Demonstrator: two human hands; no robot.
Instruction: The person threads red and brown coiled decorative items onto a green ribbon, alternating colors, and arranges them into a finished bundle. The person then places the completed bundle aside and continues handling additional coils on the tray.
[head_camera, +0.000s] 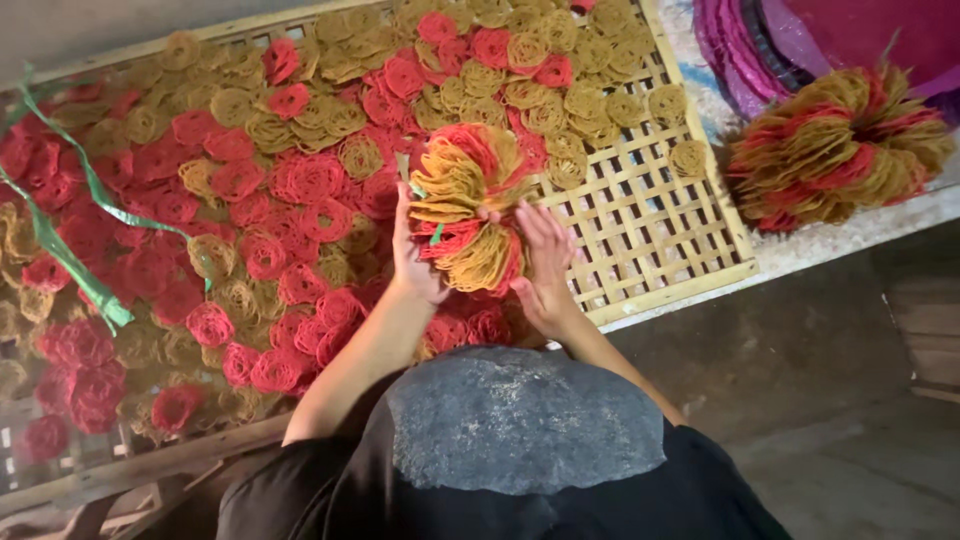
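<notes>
Head view, looking down over a dark grey head covering (525, 420) and black garment toward a woven bamboo drying rack (650, 225). Both hands hold one stacked bundle of thin round crackers (468, 205), red and yellow mixed, standing on edge just above the rack, near its front edge.

Left hand (412, 255): pressed against the left side of the bundle, fingers curled around it, closed on the stack. A short green strip shows between this hand and the bundle.

Right hand (545, 262): flat against the right side of the bundle, fingers extended upward, palm touching the crackers.

Rack contents: loose red discs (200, 215) and yellow discs (540, 75) lie spread in a single crowded layer over most of the surface. The lattice at the front right corner shows bare.

Green plastic ties (75, 265) lie across the left part of the rack, over the discs.

A second tied bundle (840, 145) of the same mixed crackers lies on the pale surface to the right of the rack, well apart from the hands. Beside it, at the top right, sit magenta woven trays (760, 45), partly out of frame.
</notes>
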